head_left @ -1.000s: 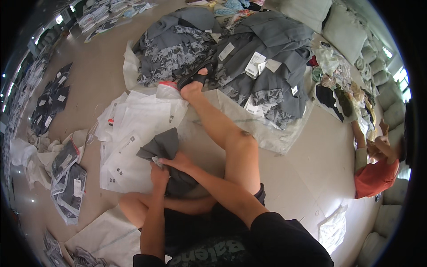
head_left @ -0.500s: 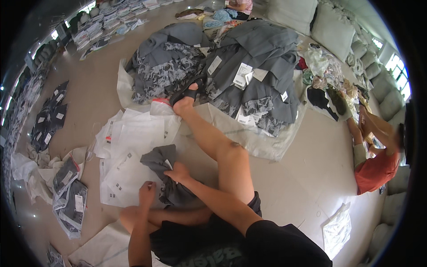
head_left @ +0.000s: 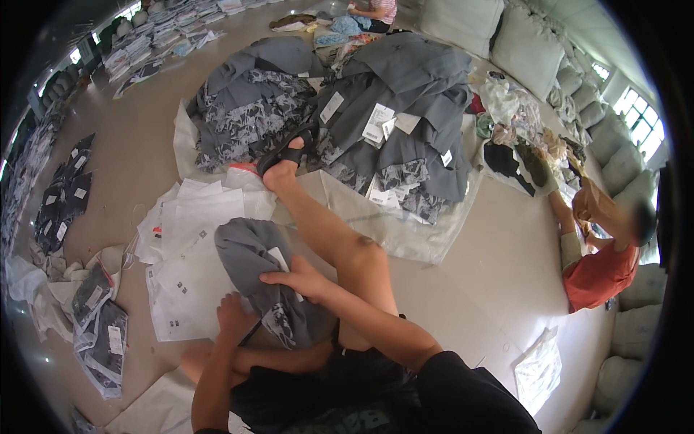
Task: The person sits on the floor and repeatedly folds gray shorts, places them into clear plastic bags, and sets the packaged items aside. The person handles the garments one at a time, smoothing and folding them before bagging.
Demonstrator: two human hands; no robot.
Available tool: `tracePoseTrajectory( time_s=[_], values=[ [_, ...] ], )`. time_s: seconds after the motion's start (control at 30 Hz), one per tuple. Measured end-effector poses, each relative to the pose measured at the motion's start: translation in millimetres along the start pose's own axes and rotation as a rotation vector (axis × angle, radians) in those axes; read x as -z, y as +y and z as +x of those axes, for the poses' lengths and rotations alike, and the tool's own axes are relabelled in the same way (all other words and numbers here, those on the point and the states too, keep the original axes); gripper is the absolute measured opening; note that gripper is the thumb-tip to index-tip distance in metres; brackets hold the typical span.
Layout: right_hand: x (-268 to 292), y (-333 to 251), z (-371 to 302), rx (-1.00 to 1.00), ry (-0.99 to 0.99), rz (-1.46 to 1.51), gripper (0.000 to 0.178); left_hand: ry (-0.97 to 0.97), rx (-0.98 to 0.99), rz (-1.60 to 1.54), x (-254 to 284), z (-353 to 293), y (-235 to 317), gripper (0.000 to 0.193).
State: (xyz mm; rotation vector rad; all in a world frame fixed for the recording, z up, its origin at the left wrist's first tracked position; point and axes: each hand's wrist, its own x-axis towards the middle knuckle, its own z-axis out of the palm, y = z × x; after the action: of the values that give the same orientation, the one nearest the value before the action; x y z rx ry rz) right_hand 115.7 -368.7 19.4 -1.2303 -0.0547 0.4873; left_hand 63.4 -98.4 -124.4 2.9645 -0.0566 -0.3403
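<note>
A grey garment (head_left: 249, 246) with a patterned grey-and-black part lies bunched over my lap and crossed leg, with a white tag (head_left: 279, 259) on it. My right hand (head_left: 300, 279) grips its right side, the thumb lying across the cloth beside the tag. At the lower left edge of the garment, my left hand (head_left: 234, 317) is closed with curled fingers on the cloth; the fingertips are partly hidden. Left of the garment, white printed plastic bags (head_left: 184, 278) lie spread on the floor.
Two heaps of grey garments (head_left: 405, 79) with tags rest on plastic sheeting (head_left: 426, 242) beyond my stretched-out leg. Bagged dark garments (head_left: 101, 347) lie at the left. A person in a red top (head_left: 603, 278) sits at the right near stuffed sacks (head_left: 531, 54). A clear bag (head_left: 538, 369) lies lower right.
The garment has been raised and spread wider, its smooth grey part now uppermost. My left hand has moved from beside the garment onto its edge. The view has shifted slightly.
</note>
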Motion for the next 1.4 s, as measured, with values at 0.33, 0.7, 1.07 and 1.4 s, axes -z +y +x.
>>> tracePoseTrajectory(
  time_s=[0.33, 0.7, 1.07, 1.4],
  values=[
    [-3.9, 32.0, -0.3, -0.197, -0.021, 0.027, 0.045, -0.199, -0.121, 0.276, -57.7, -30.2, -27.0, 0.033],
    [-5.3, 30.1, -9.2, -0.234, -0.055, 0.14, 0.047, 0.331, 0.134, -0.472, -15.2, -12.2, -46.3, 0.019],
    [-1.4, 42.0, -11.1, -0.223, -0.15, 0.164, 0.045, -0.013, -0.173, -0.394, 37.8, 7.8, -50.1, 0.028],
    [-26.3, 47.2, -19.4, -0.088, -0.64, -0.148, 0.049, 0.018, -0.537, -0.739, 56.4, -24.8, -74.2, 0.044]
  ],
)
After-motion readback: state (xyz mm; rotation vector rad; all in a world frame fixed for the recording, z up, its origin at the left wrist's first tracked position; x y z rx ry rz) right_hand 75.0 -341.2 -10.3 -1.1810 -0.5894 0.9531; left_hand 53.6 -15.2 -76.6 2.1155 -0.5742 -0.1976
